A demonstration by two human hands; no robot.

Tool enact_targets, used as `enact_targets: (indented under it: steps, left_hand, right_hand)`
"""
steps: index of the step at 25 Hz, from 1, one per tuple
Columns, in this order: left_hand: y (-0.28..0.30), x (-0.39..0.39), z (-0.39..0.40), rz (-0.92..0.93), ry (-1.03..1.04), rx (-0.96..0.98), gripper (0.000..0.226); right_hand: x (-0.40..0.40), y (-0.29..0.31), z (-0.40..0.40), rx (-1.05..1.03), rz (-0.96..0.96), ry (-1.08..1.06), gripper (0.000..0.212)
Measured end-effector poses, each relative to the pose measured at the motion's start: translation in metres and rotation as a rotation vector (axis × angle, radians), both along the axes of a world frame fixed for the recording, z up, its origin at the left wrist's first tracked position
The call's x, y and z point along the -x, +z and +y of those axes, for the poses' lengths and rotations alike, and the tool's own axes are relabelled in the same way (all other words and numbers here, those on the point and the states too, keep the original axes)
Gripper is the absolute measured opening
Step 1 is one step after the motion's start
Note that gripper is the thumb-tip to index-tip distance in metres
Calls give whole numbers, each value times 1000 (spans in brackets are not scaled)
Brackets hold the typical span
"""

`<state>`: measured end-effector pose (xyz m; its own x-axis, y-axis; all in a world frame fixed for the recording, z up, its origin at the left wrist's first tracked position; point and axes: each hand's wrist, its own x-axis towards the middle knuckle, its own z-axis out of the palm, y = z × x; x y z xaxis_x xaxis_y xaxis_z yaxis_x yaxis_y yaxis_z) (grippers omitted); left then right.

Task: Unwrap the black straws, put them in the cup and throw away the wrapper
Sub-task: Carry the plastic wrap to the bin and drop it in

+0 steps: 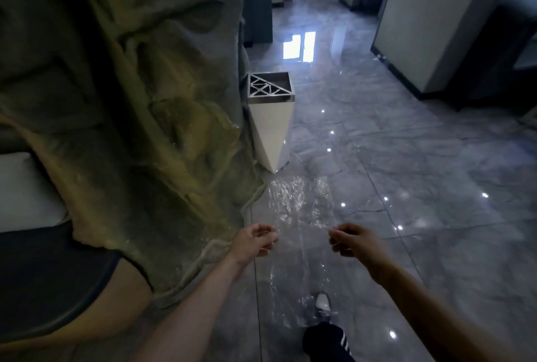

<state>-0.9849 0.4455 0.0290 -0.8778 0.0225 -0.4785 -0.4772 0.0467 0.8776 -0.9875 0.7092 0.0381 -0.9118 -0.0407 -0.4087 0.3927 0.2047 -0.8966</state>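
Both hands, left hand (255, 241) and right hand (353, 241), pinch a clear plastic wrapper (302, 216) stretched between them; far ahead stands a white bin (273, 132).

Rock-textured pillar (130, 100) left, glossy grey floor (406, 187), shoe (322, 302).

Wrapper (299, 216) – clear crinkled plastic; floor (406, 158) – glossy

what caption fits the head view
Both hands, left hand and right hand, stretch a clear plastic wrapper toward the bin.
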Motion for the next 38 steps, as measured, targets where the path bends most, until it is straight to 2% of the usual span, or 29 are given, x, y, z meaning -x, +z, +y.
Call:
enact_targets:
  steps: [4,7,14,24,27,31,38]
  left_hand:
    - [5,77,37,16,25,27,18]
    - [16,133,67,9,37,50,13]
    - [18,243,108,26,1,105,16]
    - [-9,428,115,42,-81,76,18]
    - [-2,492,111,46,-100,67,20]
    - [9,566,106,34,-148,76,12]
    - [9,666,126,5,-165,104,13]
  right_hand:
    - [80,1,31,31,15,7,14]
    - [134,9,59,40,12,10,14]
    - [239,14,104,52,1,-5,13]
    - [403,5,111,-2,-32,-109,12]
    - [460,14,110,-4,-60,-165,14]
    - [525,20,105,11,-60,-221,14]
    - [618,16,120,28,-71,-272,15]
